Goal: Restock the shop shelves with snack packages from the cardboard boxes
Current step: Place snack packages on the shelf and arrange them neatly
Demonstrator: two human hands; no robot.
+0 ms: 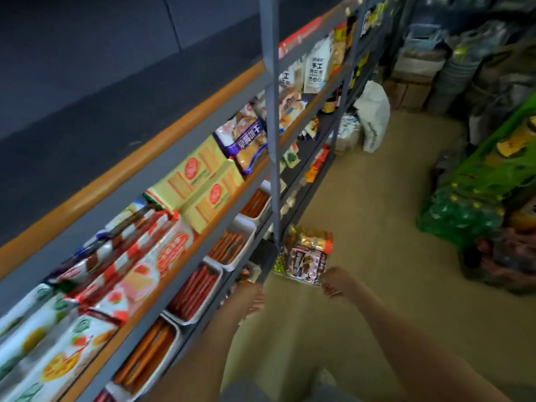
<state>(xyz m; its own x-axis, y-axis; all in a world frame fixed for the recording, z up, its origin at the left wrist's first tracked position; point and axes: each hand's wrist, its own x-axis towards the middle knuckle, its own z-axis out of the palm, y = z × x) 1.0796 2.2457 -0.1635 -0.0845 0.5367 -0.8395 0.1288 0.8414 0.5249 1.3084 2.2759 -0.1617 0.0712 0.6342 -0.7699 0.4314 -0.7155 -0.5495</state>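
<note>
Both arms were out, reaching low along the aisle. The right hand point(336, 282) was down at the near edge of the box point(309, 258), touching it or just shy of it, fingers curled in. The blur hid whether that grip was clamped on the rim or closed on nothing. The left hand point(255, 304) hung beside the lower shelf edge, left of the box, and its grip was too smeared to call either. The box sat on the floor point(377, 216), tight against the foot of the grey post point(272, 126), packed with shiny snack packs point(314, 242) in pink, gold and red. On the shelves point(174, 131) to the left, yellow packs point(200, 175) were stacked two high, with red-and-white bags point(136, 256) nearer the camera. Below them ran a row of white trays point(246, 223) holding orange and red sticks. Further down the aisle a white sack point(374, 114) stood against the rack, and green bundles point(470, 198) were piled on the right.
</note>
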